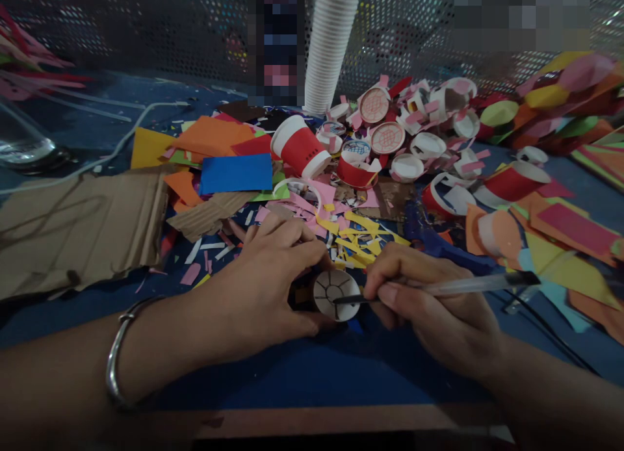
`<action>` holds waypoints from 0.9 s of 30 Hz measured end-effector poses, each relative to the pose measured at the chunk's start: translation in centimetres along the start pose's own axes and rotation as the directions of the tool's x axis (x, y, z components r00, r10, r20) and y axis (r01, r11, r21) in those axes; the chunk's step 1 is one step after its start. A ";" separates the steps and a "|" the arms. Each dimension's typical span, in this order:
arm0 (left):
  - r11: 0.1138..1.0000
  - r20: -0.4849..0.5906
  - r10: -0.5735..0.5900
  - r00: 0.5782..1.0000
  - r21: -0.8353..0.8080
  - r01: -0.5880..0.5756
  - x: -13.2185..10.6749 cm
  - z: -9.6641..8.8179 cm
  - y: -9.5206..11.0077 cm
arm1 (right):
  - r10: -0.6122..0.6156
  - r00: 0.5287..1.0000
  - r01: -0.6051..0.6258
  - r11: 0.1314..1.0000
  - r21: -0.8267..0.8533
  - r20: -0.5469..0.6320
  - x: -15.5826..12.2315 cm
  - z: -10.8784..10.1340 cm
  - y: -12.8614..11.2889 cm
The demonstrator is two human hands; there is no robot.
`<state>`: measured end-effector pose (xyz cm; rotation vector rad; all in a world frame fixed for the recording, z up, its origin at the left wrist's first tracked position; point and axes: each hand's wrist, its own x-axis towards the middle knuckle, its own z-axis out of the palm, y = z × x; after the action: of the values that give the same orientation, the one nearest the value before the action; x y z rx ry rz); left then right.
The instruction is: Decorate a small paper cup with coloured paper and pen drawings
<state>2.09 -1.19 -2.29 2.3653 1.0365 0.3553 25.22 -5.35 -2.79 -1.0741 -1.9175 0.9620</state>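
Note:
My left hand (287, 269) is curled round the side of a small paper cup base (345, 287), with thumb and fingers gripping its edge. Dark lines on its round white face form a ring with spokes. My right hand (419, 301) pinches a pen (468, 284) with a clear barrel and black cap end. The pen's dark tip rests on the white face or just above it. Yellow and pink paper scraps (361, 240) lie just beyond both hands.
Cut cup pieces (409, 139) and red-and-white paper cups (299, 145) crowd the back. Corrugated cardboard (82, 223) lies at left, a blue card (236, 173) near the middle, coloured paper (575, 243) at right. A tall stack of white cups (334, 41) stands before a perforated panel.

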 end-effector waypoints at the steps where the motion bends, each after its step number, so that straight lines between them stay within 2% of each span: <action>1: 1.000 -0.002 0.001 1.000 -0.001 -0.001 0.1 0.0 0.0 | -0.003 1.000 0.003 1.000 0.003 0.000 0.0 0.0 0.0; 17: 1.000 -0.011 0.002 1.000 -0.004 -0.002 0.1 0.1 -0.1 | -0.038 0.998 0.039 0.999 -0.031 0.041 -0.1 0.0 0.3; 27: 1.000 -0.016 0.002 1.000 0.001 -0.002 0.1 0.1 0.0 | -0.039 0.999 0.040 0.995 -0.095 0.017 0.0 0.1 0.3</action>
<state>2.21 -1.14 -2.39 2.3680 1.0410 0.3751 25.22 -5.29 -3.10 -1.0817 -2.0071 0.8665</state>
